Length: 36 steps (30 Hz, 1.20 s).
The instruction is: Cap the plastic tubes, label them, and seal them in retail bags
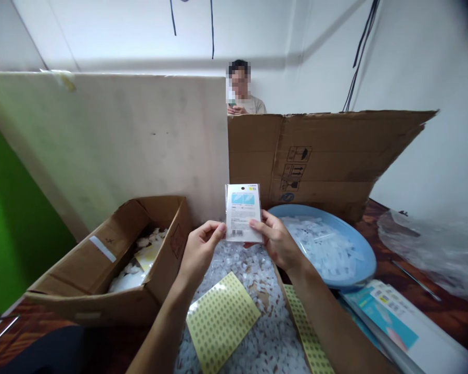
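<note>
A small card packet [243, 213] in a clear sleeve is held upright before me, its printed side with a barcode and a blue picture facing me. My right hand [278, 236] grips its lower right edge, thumb in front and fingers behind. At the lower left edge, my left hand [203, 246] has thumb and forefinger pinched together against the packet. Beneath both hands lie many small translucent white pieces [239, 265]. A yellow sheet of small round stickers [223, 319] rests on them, and another sticker sheet [306, 327] lies partly under my right forearm.
An open cardboard box [159, 280] with papers stands left. To the right are a blue basin [364, 254] of clear packets, printed cards [417, 322], a thin metal rod [415, 280] and plastic wrap [432, 249]. Behind upright cardboard [335, 156], a person [253, 104] holds a phone.
</note>
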Motion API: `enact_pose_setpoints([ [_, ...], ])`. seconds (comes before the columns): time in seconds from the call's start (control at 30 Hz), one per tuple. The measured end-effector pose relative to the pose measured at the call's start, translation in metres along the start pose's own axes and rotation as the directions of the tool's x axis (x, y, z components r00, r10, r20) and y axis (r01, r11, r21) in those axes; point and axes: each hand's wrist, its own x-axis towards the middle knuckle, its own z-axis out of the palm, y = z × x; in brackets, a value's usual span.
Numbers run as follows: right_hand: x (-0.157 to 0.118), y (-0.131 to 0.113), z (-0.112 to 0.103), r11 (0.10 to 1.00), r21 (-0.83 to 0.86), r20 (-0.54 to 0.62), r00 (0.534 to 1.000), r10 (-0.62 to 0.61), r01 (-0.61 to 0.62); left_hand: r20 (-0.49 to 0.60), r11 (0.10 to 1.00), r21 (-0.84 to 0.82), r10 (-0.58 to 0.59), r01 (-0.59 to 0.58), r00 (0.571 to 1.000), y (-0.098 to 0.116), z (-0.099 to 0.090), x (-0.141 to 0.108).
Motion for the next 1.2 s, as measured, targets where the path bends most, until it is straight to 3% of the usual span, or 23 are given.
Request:
enact_pose_setpoints([
  [0.27, 0.001, 0.009, 0.005, 0.999, -0.04, -0.02, 1.0, -0.004, 0.003, -0.075, 0.998, -0.023, -0.062, 0.06, 0.995, 0.003, 0.007, -0.003],
  [0.57, -0.002, 0.0, 0.006, 0.997, -0.074, -0.008, 1.0, -0.006, 0.005, -0.008, 0.99, 0.001, -0.139, 0.139, 0.99, 0.012, -0.007, 0.0],
  [0.67, -0.002, -0.001, 0.005, 0.997, -0.08, 0.021, 1.0, 0.008, -0.007, -0.013, 0.991, 0.094, -0.092, 0.093, 0.996, 0.012, -0.007, -0.002],
  [0.77, -0.002, 0.0, 0.004, 0.997, -0.079, 0.037, 0.999, 0.025, -0.022, -0.066, 0.959, 0.281, 0.045, -0.025, 0.997, 0.013, -0.003, -0.005],
  [0.87, -0.002, 0.002, 0.004, 0.996, -0.079, 0.035, 0.999, 0.034, -0.032, -0.1, 0.893, 0.429, 0.199, -0.138, 0.975, 0.014, -0.001, -0.007],
  [1.0, 0.0, 0.005, 0.003, 0.996, -0.081, 0.028, 0.999, 0.032, -0.029, -0.075, 0.826, 0.519, 0.3, -0.219, 0.951, 0.012, 0.0, -0.007],
  [1.1, 0.0, 0.006, 0.003, 0.996, -0.092, 0.04, 0.999, 0.017, -0.013, -0.111, 0.809, 0.546, 0.328, -0.218, 0.938, 0.007, 0.001, -0.007],
  [1.2, 0.0, 0.007, 0.002, 0.995, -0.096, 0.031, 0.999, 0.017, -0.014, -0.174, 0.905, 0.411, 0.198, -0.112, 0.965, 0.002, 0.002, -0.005],
])
